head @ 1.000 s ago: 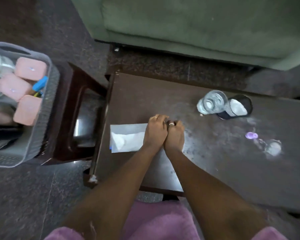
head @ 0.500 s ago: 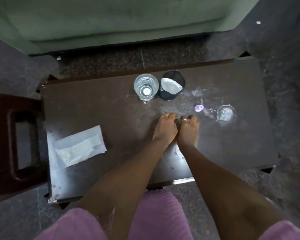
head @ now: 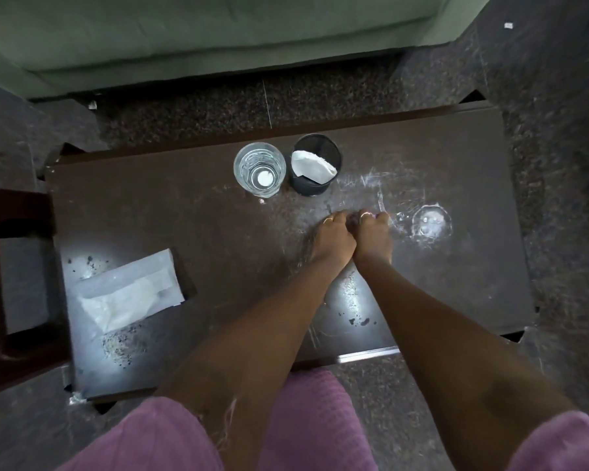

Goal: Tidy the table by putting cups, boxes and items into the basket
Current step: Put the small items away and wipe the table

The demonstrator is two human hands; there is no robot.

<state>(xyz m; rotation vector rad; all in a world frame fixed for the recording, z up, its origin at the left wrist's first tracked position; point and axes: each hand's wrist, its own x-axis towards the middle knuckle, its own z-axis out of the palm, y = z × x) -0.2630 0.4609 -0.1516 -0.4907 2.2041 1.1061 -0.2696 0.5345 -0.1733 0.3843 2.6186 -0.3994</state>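
Observation:
On the dark table (head: 184, 215) stand a clear drinking glass (head: 259, 169) and, to its right, a black mesh cup (head: 315, 164) with white paper inside. A flat white packet (head: 130, 294) lies near the left edge. My left hand (head: 332, 239) and my right hand (head: 373, 239) rest side by side on the tabletop, fingers curled under. The right fingertips cover a small purple cap (head: 371, 216), of which only a sliver shows. Whether they grip it is hidden. Just to the right lies a clear round object (head: 430, 222). No basket is in view.
A dark brown stool (head: 0, 266) adjoins the table's left end. A green sofa (head: 218, 35) runs along the far side, across a strip of speckled floor. My pink-clad knees sit at the table's near edge.
My view swung right, so the basket on the stool left the frame. Both hands slid together from the white packet across the table to the purple cap.

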